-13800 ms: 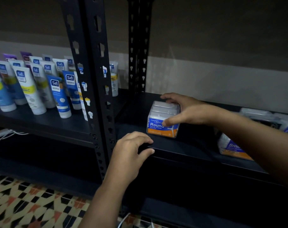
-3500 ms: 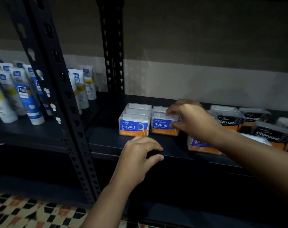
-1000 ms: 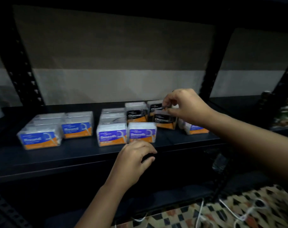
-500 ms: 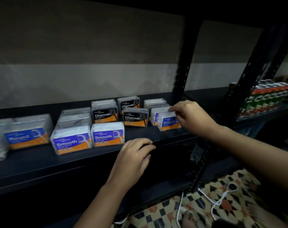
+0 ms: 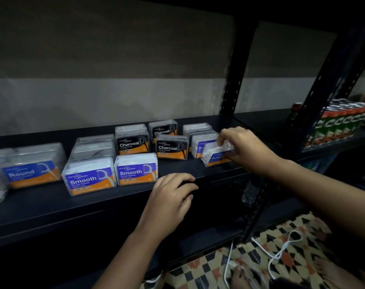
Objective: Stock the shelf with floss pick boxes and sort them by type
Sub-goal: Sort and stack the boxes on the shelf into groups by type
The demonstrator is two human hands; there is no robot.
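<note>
the right hand pinches a tilted round box at the right end of the shelf, just in front of what looks like a smooth box. the left hand rests with its fingers curled over the shelf edge, holding nothing. best to lift the box clear, carry it over the charcoal boxes to the round group at far left, and set it down label forward.

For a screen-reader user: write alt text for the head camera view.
A person's right hand grips a tilted Round floss box at the right end of a dark shelf, while the left hand rests on the shelf's front edge. Round boxes, Smooth boxes and Charcoal boxes stand grouped to the left.
</note>
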